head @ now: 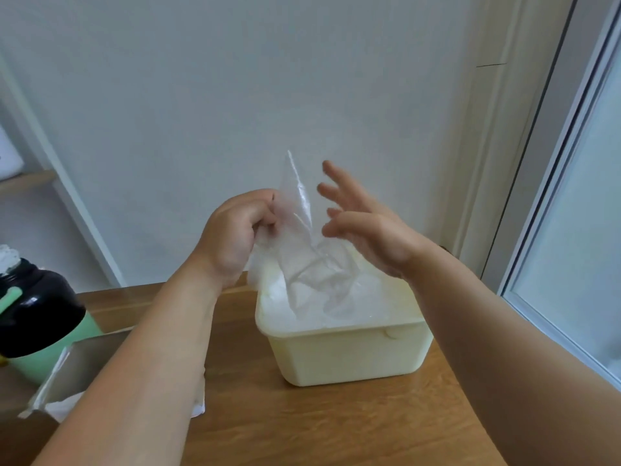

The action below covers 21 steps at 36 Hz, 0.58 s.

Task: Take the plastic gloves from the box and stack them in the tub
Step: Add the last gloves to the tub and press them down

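Tabletop (302, 428): one tub (349, 359), one glove (300, 227)

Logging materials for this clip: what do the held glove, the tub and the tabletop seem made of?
Glove: thin clear plastic film, glossy; it crinkles and the wall shows through. Tub: likely pale yellow plastic, matt, slightly translucent, with a moulded rim. Tabletop: wood or wood veneer, with visible grain and a satin sheen; which, I cannot tell.

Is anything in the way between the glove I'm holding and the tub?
Nothing visible does. The glove in the left hand hangs over the open tub, its lower end seemingly on the pile inside; the right hand is open beside it, not beneath.
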### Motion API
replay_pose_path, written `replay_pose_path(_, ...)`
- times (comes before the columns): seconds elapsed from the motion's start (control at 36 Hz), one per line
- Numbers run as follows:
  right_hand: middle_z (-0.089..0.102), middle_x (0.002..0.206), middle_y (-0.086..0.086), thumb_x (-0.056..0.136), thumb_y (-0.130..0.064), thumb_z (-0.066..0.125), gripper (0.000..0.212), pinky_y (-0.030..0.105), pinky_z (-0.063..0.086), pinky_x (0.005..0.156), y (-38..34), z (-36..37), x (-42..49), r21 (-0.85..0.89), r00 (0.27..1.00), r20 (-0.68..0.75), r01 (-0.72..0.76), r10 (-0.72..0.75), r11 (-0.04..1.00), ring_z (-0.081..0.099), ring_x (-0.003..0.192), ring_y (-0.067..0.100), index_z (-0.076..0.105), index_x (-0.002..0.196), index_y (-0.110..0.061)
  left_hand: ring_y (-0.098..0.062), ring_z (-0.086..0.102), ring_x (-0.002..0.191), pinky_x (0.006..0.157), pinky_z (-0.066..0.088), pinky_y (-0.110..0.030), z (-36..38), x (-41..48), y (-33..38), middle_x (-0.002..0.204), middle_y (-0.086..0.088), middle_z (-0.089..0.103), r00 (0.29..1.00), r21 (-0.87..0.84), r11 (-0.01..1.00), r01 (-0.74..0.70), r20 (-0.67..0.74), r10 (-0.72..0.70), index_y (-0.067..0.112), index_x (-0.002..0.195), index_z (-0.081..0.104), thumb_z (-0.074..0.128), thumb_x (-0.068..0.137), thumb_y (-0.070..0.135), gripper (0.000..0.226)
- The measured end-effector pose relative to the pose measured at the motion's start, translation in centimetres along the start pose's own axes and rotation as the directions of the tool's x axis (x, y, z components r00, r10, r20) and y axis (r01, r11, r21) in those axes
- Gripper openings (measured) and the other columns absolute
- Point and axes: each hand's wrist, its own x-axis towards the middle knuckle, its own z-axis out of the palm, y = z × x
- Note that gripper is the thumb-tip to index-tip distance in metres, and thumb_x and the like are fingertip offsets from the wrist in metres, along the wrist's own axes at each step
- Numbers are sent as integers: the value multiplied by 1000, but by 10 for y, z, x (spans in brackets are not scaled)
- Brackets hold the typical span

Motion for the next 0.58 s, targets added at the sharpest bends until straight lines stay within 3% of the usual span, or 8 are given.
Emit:
replay_pose_path(0.08, 60, 115, 6, 62, -13, 65, 79, 31, 46, 83, -1, 0, 7, 97, 984, 176, -42, 24, 994, 60, 98, 18, 39, 136, -25, -9, 45, 53, 48, 36, -19, -1, 2, 3, 57, 1, 50, 998, 34, 998, 56, 10, -56, 6, 65, 55, 40, 83, -3, 26)
replay_pose_path(0.17, 59, 77, 6, 72, -11, 68, 42, 32, 39, 65, -4, 6, 8, 103, 976, 217, -44, 21, 994, 55, 70, 20, 54, 111, -18, -12, 54, 61, 55, 44, -24, -2, 4, 2, 67, -1, 59, 997, 143, 987, 74, 1, -75, 18, 83, 62, 52, 83, 10, 13)
replay_pose_path(0.22, 54, 61, -1, 83, -11, 69, 12, 27, 36, 57, -2, 9, 8, 29, 992, 128, -12, 8, 1000, 49, 57, 14, 62, 92, -14, -13, 59, 64, 58, 46, -27, -4, 5, -2, 72, 1, 64, 996, 186, 978, 92, -22, -89, 20, 93, 60, 57, 87, 14, 10)
replay_pose_path(0.25, 52, 58, -5, 87, -13, 66, 5, 23, 36, 55, -2, 10, 8, 12, 998, 59, -1, 0, 1000, 47, 54, 9, 63, 83, -13, -15, 60, 66, 60, 46, -28, -6, 5, -4, 75, 0, 65, 996, 220, 972, 81, -51, -72, 21, 96, 59, 56, 90, 13, 11)
replay_pose_path(0.33, 55, 64, -3, 90, -15, 61, 21, 25, 41, 61, 0, 7, 9, 113, 994, -106, 7, 5, 994, 50, 61, 12, 57, 69, -16, -26, 55, 73, 65, 44, -28, -12, 7, -7, 81, -10, 58, 993, 342, 939, 34, -115, 6, 27, 98, 57, 54, 91, 14, 15)
replay_pose_path(0.44, 54, 75, 0, 78, -24, 66, 16, 34, 50, 68, -3, 3, 10, 419, 1000, -8, -6, 10, 908, 56, 69, 17, 52, 78, -15, -24, 56, 77, 66, 42, -24, -18, 11, -5, 77, -7, 50, 996, 410, 912, -7, -77, 42, 31, 95, 56, 57, 91, 16, 16)
replay_pose_path(0.53, 61, 80, -2, 77, -23, 74, 35, 23, 42, 47, -4, 6, 11, 204, 995, -43, -76, 87, 976, 58, 58, 11, 53, 105, -16, -25, 59, 83, 70, 43, -25, -19, 13, -1, 81, -13, 55, 994, 469, 881, -53, -55, 89, 28, 100, 57, 58, 91, 17, 14)
replay_pose_path(0.58, 62, 73, -1, 84, -11, 69, 23, 20, 36, 43, -4, 8, 10, 116, 985, -146, -77, 94, 990, 52, 51, 8, 57, 103, -14, -15, 56, 81, 70, 42, -26, -24, 15, 1, 79, 2, 54, 988, 550, 833, -52, -91, 121, 29, 104, 57, 58, 91, 21, 15)
